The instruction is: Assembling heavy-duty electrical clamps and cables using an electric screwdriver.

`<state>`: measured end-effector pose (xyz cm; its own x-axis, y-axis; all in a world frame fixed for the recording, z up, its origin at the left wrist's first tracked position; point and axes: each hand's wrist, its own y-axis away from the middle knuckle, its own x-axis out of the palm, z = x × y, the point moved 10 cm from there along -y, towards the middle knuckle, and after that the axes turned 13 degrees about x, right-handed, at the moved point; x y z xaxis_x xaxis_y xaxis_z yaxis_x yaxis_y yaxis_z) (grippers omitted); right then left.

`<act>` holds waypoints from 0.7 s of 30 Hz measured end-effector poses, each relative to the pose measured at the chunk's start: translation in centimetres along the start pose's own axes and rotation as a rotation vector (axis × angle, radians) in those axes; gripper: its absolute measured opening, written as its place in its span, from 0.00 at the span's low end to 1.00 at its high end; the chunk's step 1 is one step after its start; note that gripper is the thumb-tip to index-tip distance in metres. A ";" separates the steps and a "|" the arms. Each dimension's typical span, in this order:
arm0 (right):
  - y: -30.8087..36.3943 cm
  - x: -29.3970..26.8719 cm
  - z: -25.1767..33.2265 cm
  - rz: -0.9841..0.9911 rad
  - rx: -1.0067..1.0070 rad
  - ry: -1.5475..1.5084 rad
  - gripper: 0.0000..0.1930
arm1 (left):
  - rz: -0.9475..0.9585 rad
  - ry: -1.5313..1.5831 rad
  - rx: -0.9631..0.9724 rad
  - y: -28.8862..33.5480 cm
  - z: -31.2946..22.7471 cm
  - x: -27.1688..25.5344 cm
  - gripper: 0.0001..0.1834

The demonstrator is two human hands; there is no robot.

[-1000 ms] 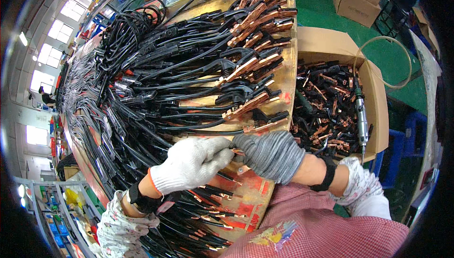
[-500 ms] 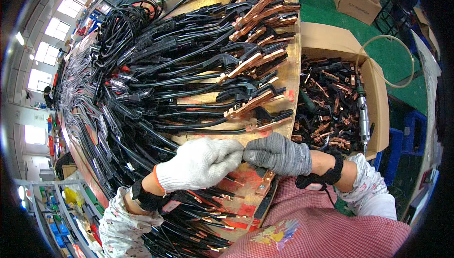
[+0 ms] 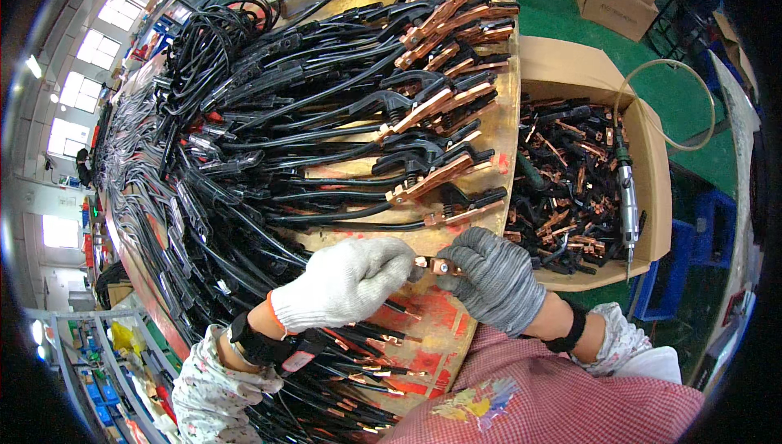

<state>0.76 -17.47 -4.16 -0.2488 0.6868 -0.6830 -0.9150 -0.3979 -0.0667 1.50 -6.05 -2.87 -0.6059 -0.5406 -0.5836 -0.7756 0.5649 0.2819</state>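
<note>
Left hand [image 3: 346,281] and right hand [image 3: 493,277] both grip a copper terminal [image 3: 432,265]; it lies level, left-right.

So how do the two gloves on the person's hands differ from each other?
The left hand wears a white knitted glove with an orange cuff, while the right hand wears a grey knitted glove with no coloured edge in view. The white glove closes into a fist from the left of the small copper piece; the grey one meets it from the right, fingers curled over. Both pinch that same piece above the wooden table.
</note>
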 end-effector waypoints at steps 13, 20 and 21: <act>-0.3 1.0 0.2 -0.061 -0.041 0.084 0.16 | -0.042 -0.117 -0.041 -0.1 0.4 0.4 0.11; -0.4 1.9 1.2 -0.005 -0.263 0.042 0.15 | 0.191 -0.002 -0.120 0.0 1.4 1.7 0.13; -0.6 2.1 1.5 0.029 -0.306 0.070 0.15 | 0.216 0.019 -0.149 -0.1 1.4 1.7 0.13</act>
<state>0.26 -14.90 -4.45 -0.2409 0.6334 -0.7354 -0.7672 -0.5884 -0.2554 0.82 -6.16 -4.98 -0.7622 -0.4301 -0.4838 -0.6448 0.5707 0.5084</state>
